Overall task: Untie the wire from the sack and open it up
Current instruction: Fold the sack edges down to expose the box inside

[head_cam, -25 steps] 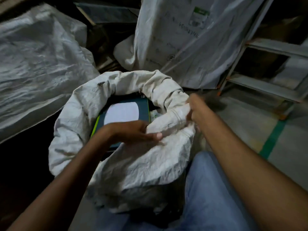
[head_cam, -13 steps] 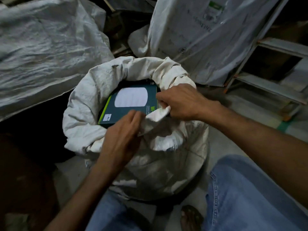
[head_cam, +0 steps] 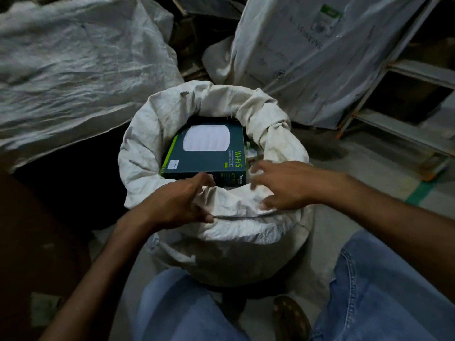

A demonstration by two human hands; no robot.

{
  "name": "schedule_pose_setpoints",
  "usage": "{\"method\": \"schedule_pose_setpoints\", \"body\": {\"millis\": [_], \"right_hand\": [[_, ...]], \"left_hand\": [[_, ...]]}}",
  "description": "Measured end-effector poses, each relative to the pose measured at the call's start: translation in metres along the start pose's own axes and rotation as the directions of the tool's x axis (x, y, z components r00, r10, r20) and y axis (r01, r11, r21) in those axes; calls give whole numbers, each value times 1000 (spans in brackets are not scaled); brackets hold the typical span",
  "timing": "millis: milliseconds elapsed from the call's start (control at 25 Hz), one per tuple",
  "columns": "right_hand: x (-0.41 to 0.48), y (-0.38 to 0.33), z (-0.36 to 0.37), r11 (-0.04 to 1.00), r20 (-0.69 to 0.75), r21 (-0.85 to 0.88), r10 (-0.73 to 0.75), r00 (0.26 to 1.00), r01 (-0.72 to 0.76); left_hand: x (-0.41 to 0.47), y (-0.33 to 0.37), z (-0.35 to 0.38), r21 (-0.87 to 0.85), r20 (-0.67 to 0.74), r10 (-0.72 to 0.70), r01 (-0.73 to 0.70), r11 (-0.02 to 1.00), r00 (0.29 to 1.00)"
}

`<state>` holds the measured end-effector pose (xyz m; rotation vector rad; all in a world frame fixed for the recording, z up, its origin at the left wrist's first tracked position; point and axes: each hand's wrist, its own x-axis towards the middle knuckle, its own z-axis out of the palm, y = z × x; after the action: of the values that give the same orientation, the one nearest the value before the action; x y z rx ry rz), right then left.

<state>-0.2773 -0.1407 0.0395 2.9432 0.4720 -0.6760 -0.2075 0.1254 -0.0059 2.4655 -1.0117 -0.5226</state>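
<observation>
Upright on the floor between the knees: a crumpled off-white woven sack (head_cam: 157, 134), its mouth already rolled down into a thick collar, with no wire to be seen anywhere on it. Inside the sack, lying flat near the top, a dark teal cardboard box (head_cam: 209, 161) with a green edge and "Wi-Fi 5" print. At the sack's near rim, the left hand (head_cam: 177, 205), fingers (head_cam: 205, 179) closed round a fold of the weave, thumb pressed beneath. Beside it on the same rim, the right hand (head_cam: 283, 185), fingers (head_cam: 258, 168) spread and loose, brushing the cloth and, as far as the blur allows, gripping nothing. Looks close to done, with only the near rim left to turn down.

Likely trouble from here:
- Pulling hard with one hand alone probably tips the sack toward the knees or drags it off its base.
- Tugging a fold while the box corner presses against the rim may snag or tear the weave.
- Letting go too soon probably lets the stiff collar spring back over the box.
- Possibly a loose wire end buried in the rolled folds, ready to scratch a finger; impossible to confirm.

Safer with both hands sharing the rim and rolling evenly.
</observation>
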Motion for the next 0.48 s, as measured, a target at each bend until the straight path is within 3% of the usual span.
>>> {"method": "schedule_pose_setpoints", "body": {"millis": [120, 200, 280, 400, 480], "right_hand": [[27, -8, -8, 999, 158, -24, -37, 987, 41], [29, -17, -1, 991, 156, -91, -82, 984, 97], [23, -20, 8, 983, 21, -136, -122, 992, 124], [16, -19, 12, 985, -125, -115, -146, 981, 131], [15, -26, 9, 980, -233, -159, -153, 960, 117]], "left_hand": [[2, -5, 1, 281, 120, -71, 35, 959, 990], [1, -2, 7, 475, 79, -74, 28, 879, 994], [-5, 2, 25, 513, -93, 111, -48, 857, 989], [-18, 8, 44, 607, -325, 409, -143, 782, 853], [-19, 10, 44, 604, -402, 442, -130, 786, 802]]}}
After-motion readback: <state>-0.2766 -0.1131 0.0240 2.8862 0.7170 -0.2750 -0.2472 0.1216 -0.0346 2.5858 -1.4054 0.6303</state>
